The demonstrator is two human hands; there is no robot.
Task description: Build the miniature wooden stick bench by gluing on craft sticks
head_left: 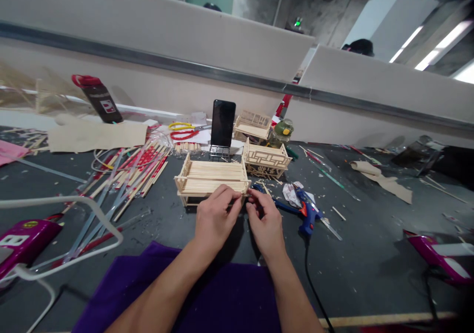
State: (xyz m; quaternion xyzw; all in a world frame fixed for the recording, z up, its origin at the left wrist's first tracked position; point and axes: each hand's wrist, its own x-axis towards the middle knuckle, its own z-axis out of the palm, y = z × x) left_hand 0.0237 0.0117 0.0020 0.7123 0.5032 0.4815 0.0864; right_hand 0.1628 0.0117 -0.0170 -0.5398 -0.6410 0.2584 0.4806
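A miniature bench (pixel 211 172) made of thin wooden sticks stands on the dark table before me. My left hand (pixel 217 217) is closed in a pinch at its front right corner. My right hand (pixel 265 220) is just beside that corner, thumb and fingers curled together near the end post. Whatever lies between the right fingertips is too small to make out. Behind the bench, a black phone (pixel 222 123) leans upright in a wire stand (pixel 219 153). Right of it are a second stick model (pixel 267 158) with a lattice back and a third one (pixel 254 125) farther back.
A blue glue gun (pixel 310 214) lies to the right, its cord trailing to the front edge. Stick bundles (pixel 144 167), scissors (pixel 187 130) and a bottle (pixel 99 101) are left. A white bent frame (pixel 107 214) juts in beside a purple device (pixel 27 241). A partition (pixel 166 37) closes the back.
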